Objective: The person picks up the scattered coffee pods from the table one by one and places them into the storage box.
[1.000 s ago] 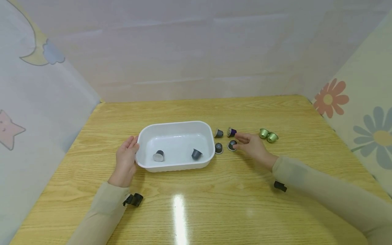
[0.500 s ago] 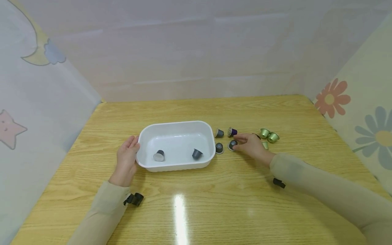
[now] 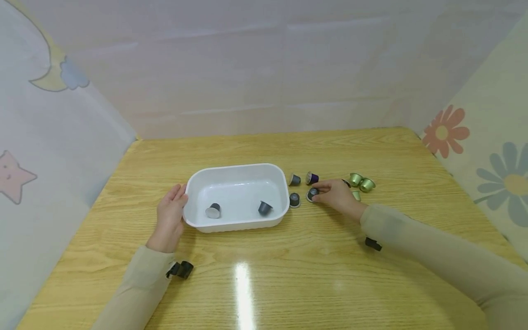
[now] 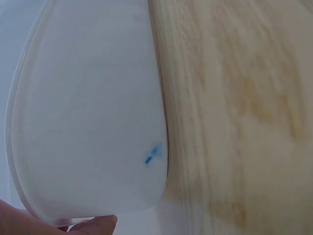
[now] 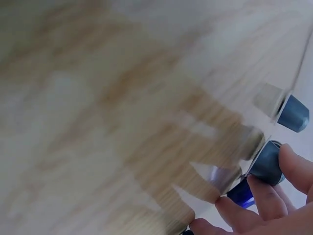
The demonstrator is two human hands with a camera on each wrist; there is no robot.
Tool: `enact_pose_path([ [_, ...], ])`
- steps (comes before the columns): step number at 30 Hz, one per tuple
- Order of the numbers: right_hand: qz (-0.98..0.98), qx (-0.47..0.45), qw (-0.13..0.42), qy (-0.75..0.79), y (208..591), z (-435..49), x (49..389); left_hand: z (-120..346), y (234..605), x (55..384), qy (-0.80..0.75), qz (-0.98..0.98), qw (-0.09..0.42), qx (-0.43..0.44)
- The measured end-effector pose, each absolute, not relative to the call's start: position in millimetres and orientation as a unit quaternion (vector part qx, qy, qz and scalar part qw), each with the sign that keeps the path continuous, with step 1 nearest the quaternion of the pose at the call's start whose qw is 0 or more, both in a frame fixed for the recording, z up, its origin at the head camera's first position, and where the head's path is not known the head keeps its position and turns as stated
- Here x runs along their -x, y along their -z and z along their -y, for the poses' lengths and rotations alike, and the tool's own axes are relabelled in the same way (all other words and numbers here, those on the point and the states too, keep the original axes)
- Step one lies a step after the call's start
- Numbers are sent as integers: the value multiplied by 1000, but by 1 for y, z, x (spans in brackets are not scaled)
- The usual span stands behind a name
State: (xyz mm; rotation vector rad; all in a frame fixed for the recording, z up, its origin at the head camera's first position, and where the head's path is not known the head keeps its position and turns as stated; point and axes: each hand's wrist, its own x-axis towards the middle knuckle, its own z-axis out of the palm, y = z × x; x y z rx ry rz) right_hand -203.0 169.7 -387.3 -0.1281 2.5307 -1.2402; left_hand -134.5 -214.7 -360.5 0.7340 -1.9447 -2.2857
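Observation:
My left hand (image 3: pixel 169 219) grips the left end of a white rectangular tub (image 3: pixel 237 226), thumb at the rim. In the left wrist view, the tub's outer wall (image 4: pixel 93 112) carries a small blue mark. To the right of the tub, my right hand (image 3: pixel 339 197) pinches a dark grey coffee capsule (image 3: pixel 312 194) standing rim down on the table. The right wrist view shows thumb and fingers on both sides of that capsule (image 5: pixel 267 161). Inside the tub lie two grey capsules, a left one (image 3: pixel 213 211) and a right one (image 3: pixel 265 208).
Beside the tub's right end sit a dark capsule (image 3: pixel 294 200) and a grey one (image 3: pixel 294 179). A purple capsule (image 3: pixel 312 178) lies just behind the right hand. Green capsules (image 3: pixel 366 184) lie farther right, partly behind the hand with a dark one.
My right hand has moved slightly left and closed its fingers onto the dark grey capsule. A green and a dark capsule behind the hand have come into view. Left hand and tub stay put.

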Motion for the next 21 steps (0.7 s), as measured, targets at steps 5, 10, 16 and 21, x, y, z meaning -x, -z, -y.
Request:
enact_pose_path([
  [5,-875,26,173,451,382,-169,200,216,362,134,739,630,25,-237],
  [10,-863,7,180,472,373,-168,196,217,362,134,738,633,25,-233],
  [16,-835,6,174,522,356,-170,195,216,362,135,740,630,24,-235],
  [21,-827,12,153,541,341,-170,197,216,362,135,741,629,24,-236],
])
